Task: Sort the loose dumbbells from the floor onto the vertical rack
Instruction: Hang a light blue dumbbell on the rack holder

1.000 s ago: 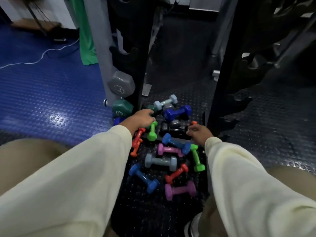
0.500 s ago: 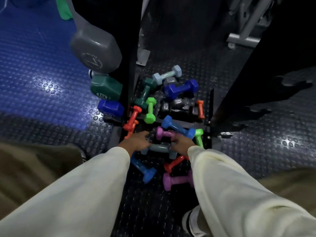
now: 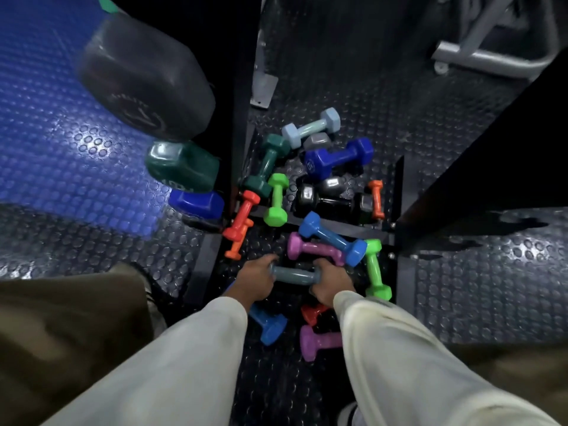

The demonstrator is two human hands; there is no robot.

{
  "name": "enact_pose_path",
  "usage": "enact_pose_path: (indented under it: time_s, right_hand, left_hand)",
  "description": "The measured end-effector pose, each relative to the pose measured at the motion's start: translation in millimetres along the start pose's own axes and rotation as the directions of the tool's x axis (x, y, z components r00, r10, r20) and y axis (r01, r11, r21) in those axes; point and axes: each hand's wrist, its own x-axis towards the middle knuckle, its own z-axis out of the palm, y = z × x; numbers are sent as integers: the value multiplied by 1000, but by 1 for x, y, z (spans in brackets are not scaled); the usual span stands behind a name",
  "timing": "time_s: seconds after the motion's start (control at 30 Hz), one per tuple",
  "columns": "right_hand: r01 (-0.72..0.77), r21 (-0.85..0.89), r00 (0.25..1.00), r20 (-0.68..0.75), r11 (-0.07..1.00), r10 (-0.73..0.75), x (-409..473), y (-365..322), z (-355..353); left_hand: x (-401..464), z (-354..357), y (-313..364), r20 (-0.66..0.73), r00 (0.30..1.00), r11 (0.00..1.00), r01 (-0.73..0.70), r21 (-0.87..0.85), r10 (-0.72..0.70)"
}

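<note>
A grey-blue dumbbell [image 3: 293, 275] lies crosswise low in the pile, and both hands hold it. My left hand [image 3: 256, 279] grips its left end and my right hand [image 3: 330, 281] grips its right end, covering both heads. Around it on the studded floor lie several loose dumbbells: a blue one [image 3: 332, 238], a purple one [image 3: 313, 248], a green one [image 3: 375, 269], a red one [image 3: 242, 215]. The vertical rack [image 3: 242, 87] rises at the left, with a large grey dumbbell [image 3: 144, 87], a dark green one [image 3: 181, 167] and a navy one [image 3: 196, 202] on it.
A second black rack upright [image 3: 479, 167] stands at the right. Farther back lie a light blue dumbbell [image 3: 310, 127], a navy one [image 3: 338, 158] and a black one [image 3: 332, 201]. Near my legs are a blue dumbbell [image 3: 267, 325] and a purple one [image 3: 319, 341]. Blue matting [image 3: 46, 118] covers the floor left.
Both hands came back from the far side of the pile to the grey-blue dumbbell and closed on its two ends. The camera has leaned in closer and lower.
</note>
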Motion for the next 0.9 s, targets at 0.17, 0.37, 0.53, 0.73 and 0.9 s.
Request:
enact_pose_path:
  time_s: [0.17,0.37,0.53,0.73,0.9]
  right_hand:
    - [-17,161,996,-78,987,30,-18,-17,-15]
    - [73,335,981,-192,939,-8,-62,-39,-58]
    - [206,504,968,-230,839,-99,-118,-66,-91]
    - [422,585,907,-279,692,-317,-176,-102,-124]
    - [530,744,803,-286,407,-523,-225,-128,-159]
  left_hand:
    - [-23,-5,3,-83,995,981,40,-190,-57]
    - [-72,-47,10,-223,951,920,119,-375,-214]
    - [-127,-88,23,-395,865,837,51,-545,-310]
    - [-203,-148,37,-559,728,815,-1,-579,-396]
    - [-252,-194,38,-677,594,795,-101,-599,-435]
